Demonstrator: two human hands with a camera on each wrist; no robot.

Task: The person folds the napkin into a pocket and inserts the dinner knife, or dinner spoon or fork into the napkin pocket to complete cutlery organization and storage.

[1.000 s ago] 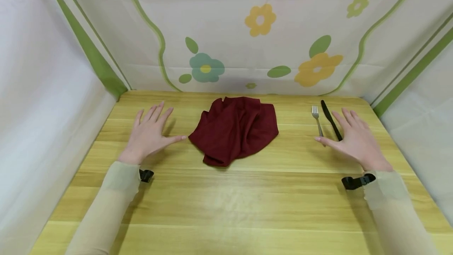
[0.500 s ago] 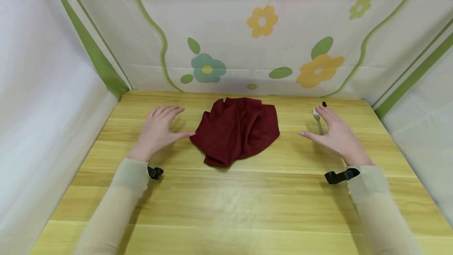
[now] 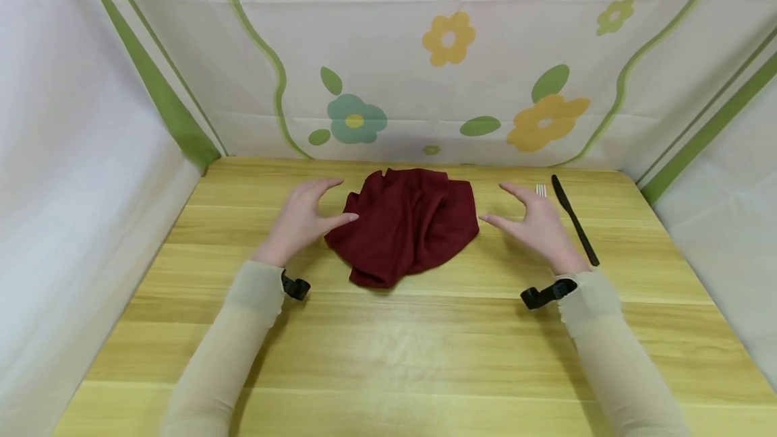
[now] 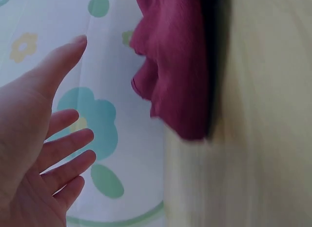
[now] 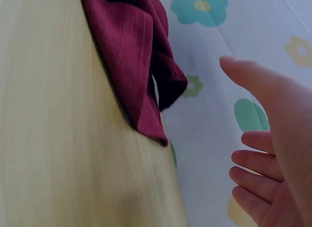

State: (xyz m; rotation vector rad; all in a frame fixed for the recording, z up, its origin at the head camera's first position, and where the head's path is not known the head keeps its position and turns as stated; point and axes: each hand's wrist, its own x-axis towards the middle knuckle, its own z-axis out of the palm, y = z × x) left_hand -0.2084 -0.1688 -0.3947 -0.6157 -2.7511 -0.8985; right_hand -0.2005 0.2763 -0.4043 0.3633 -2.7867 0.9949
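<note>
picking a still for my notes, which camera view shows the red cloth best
The head view: it shows almost the whole red cloth, crumpled on the table. Each wrist view shows only part of it, cut off by the picture's top edge.

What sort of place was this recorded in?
Probably a small makeshift indoor booth, judging by the wood-grain table, the flower-printed fabric hanging behind it and the white fabric along its left side.

Black knife is lying near head view's 3 o'clock, fork tines are showing beside it; floral backdrop is hanging at 12, wooden table is reaching 6.
</note>
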